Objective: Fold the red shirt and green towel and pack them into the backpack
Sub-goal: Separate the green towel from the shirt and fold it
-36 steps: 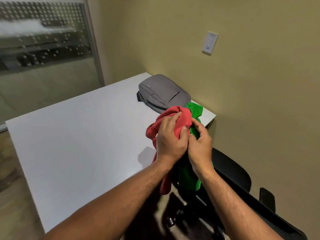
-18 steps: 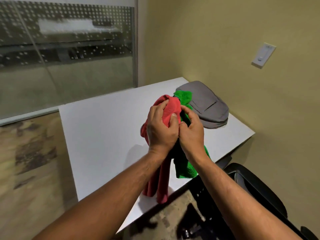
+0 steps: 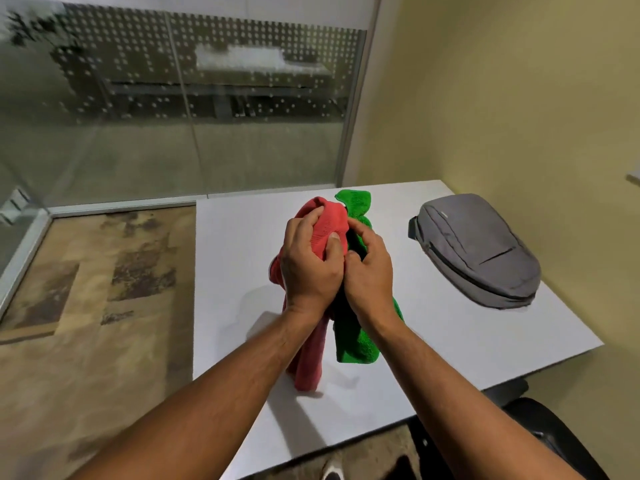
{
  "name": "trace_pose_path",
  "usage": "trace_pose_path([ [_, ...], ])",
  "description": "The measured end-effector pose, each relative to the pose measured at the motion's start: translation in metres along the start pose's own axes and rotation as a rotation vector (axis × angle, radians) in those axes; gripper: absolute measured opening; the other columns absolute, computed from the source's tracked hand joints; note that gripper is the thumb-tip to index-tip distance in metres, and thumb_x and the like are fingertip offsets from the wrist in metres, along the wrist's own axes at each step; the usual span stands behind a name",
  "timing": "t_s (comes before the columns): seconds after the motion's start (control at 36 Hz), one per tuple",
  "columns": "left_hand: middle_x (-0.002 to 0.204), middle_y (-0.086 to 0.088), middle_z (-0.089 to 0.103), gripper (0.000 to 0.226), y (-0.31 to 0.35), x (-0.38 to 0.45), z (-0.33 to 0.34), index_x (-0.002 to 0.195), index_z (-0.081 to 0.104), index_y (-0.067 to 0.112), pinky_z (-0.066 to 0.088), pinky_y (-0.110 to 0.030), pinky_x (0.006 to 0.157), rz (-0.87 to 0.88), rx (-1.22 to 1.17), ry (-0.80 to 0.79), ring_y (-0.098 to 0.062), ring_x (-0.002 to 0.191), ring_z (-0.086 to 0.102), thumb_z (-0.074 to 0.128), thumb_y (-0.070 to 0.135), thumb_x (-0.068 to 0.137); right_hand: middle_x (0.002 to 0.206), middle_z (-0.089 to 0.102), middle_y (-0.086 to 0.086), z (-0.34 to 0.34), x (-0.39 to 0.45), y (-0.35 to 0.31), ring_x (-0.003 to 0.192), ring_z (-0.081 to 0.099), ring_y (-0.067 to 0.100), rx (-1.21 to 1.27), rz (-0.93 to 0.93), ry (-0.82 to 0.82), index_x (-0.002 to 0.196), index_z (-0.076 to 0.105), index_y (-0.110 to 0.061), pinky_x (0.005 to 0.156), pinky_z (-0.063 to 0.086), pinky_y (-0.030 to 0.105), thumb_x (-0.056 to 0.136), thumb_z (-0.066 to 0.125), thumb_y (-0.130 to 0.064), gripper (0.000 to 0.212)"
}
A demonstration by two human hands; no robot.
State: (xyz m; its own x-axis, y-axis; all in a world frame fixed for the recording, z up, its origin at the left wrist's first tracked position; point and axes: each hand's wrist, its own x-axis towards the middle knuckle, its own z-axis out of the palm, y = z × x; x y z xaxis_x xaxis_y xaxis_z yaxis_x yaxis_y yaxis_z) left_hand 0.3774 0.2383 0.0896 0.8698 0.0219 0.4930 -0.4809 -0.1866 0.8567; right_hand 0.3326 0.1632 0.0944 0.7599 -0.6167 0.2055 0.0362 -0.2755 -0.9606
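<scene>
**Red shirt and green towel bunched in both hands above table**

Red shirt [image 3: 329, 225] gripped by left hand [image 3: 308, 268], fingers curled into the cloth; its lower end hangs to the white table [image 3: 450, 341]. Green towel [image 3: 356, 327] clutched in right hand [image 3: 369, 275], hanging beside the shirt, touching it. Both unfolded. Hands pressed together. Grey backpack [image 3: 478, 251] lies flat, zipped, well apart to the right, near yellow wall [image 3: 502, 98].

Shirt [image 3: 329, 226] red, towel [image 3: 356, 327] bright green, backpack [image 3: 481, 251] grey with dark zip lines. Table [image 3: 450, 341] plain white. Wall [image 3: 502, 98] pale yellow. Glass partition [image 3: 173, 98] white dot pattern. Floor [image 3: 86, 271] mottled tan-brown.
</scene>
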Motion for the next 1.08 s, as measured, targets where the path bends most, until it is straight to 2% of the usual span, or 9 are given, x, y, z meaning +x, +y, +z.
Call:
trace_pose_path([
  [0.17, 0.116, 0.001, 0.061, 0.043, -0.013, 0.009, 0.004, 0.131, 0.063, 0.016, 0.059, -0.038, 0.082, -0.034, 0.077, 0.068, -0.015, 0.1, 0.064, 0.058, 0.032, 0.091, 0.132, 0.06, -0.011, 0.014, 0.016, 0.013, 0.123, 0.057, 0.001, -0.006, 0.009, -0.104, 0.139, 0.06, -0.035, 0.108, 0.05, 0.037, 0.098, 0.053, -0.009, 0.049],
  [0.31, 0.112, -0.001, 0.062, 0.043, -0.022, 0.012, 0.007, 0.13, 0.065, 0.013, 0.046, -0.005, 0.075, -0.062, 0.14, 0.116, -0.011, 0.094, 0.062, 0.057, 0.031, 0.093, 0.132, 0.06, -0.009, 0.023, 0.024, 0.023, 0.12, 0.058, 0.002, 0.0, 0.025, -0.194, 0.14, 0.058, -0.036, 0.107, 0.052, 0.036, 0.1, 0.052, -0.012, 0.047],
  [0.47, 0.11, -0.001, 0.066, 0.038, -0.034, 0.014, 0.0, 0.128, 0.069, 0.012, 0.056, -0.028, 0.079, -0.058, 0.207, 0.22, -0.015, 0.096, 0.066, 0.058, 0.028, 0.095, 0.133, 0.06, -0.012, 0.034, 0.024, 0.026, 0.123, 0.057, 0.003, 0.045, 0.048, -0.284, 0.139, 0.058, -0.039, 0.108, 0.05, 0.037, 0.1, 0.049, -0.011, 0.048],
  [0.58, 0.107, -0.001, 0.068, 0.038, -0.039, 0.016, -0.009, 0.125, 0.071, 0.011, 0.053, -0.023, 0.079, -0.045, 0.247, 0.291, -0.012, 0.094, 0.065, 0.056, 0.029, 0.095, 0.133, 0.06, -0.014, 0.044, 0.019, 0.025, 0.122, 0.057, 0.002, 0.083, 0.043, -0.329, 0.137, 0.058, -0.041, 0.108, 0.051, 0.035, 0.102, 0.049, -0.012, 0.046],
  [0.69, 0.106, -0.001, 0.068, 0.036, -0.048, 0.014, -0.02, 0.125, 0.072, 0.01, 0.052, -0.023, 0.078, -0.034, 0.291, 0.321, -0.011, 0.094, 0.065, 0.057, 0.026, 0.095, 0.124, 0.063, -0.02, 0.056, 0.011, 0.024, 0.116, 0.06, 0.004, 0.098, 0.011, -0.365, 0.12, 0.057, -0.059, 0.102, 0.054, 0.033, 0.102, 0.049, -0.011, 0.051],
  [0.83, 0.106, -0.001, 0.068, 0.034, -0.064, 0.011, -0.031, 0.125, 0.072, 0.01, 0.054, -0.025, 0.074, -0.034, 0.367, 0.306, -0.014, 0.091, 0.065, 0.059, 0.024, 0.096, 0.11, 0.063, -0.035, 0.069, 0.004, 0.025, 0.108, 0.062, -0.003, 0.124, 0.017, -0.408, 0.114, 0.057, -0.059, 0.092, 0.052, 0.017, 0.103, 0.048, -0.009, 0.052],
  [0.92, 0.108, 0.001, 0.068, 0.035, -0.075, 0.01, -0.038, 0.125, 0.071, 0.013, 0.051, -0.024, 0.072, -0.038, 0.423, 0.266, -0.012, 0.092, 0.065, 0.057, 0.027, 0.097, 0.109, 0.066, -0.031, 0.077, 0.001, 0.031, 0.105, 0.065, -0.001, 0.128, 0.013, -0.422, 0.114, 0.059, -0.057, 0.088, 0.052, 0.015, 0.103, 0.048, -0.007, 0.052],
  [1.03, 0.113, 0.003, 0.066, 0.041, -0.094, 0.006, -0.045, 0.129, 0.068, 0.016, 0.049, -0.026, 0.075, -0.094, 0.496, 0.162, -0.013, 0.097, 0.063, 0.052, 0.035, 0.097, 0.11, 0.071, -0.02, 0.085, -0.001, 0.047, 0.105, 0.068, 0.003, 0.13, 0.027, -0.471, 0.122, 0.065, -0.038, 0.089, 0.054, 0.017, 0.102, 0.047, -0.005, 0.043],
  [1.08, 0.118, 0.002, 0.065, 0.039, -0.105, 0.001, -0.047, 0.133, 0.066, 0.016, 0.048, -0.027, 0.08, -0.136, 0.523, 0.097, -0.015, 0.102, 0.062, 0.054, 0.031, 0.099, 0.109, 0.072, -0.018, 0.088, -0.002, 0.057, 0.104, 0.069, 0.006, 0.106, 0.019, -0.499, 0.119, 0.066, -0.04, 0.09, 0.056, 0.022, 0.102, 0.047, -0.006, 0.043],
])
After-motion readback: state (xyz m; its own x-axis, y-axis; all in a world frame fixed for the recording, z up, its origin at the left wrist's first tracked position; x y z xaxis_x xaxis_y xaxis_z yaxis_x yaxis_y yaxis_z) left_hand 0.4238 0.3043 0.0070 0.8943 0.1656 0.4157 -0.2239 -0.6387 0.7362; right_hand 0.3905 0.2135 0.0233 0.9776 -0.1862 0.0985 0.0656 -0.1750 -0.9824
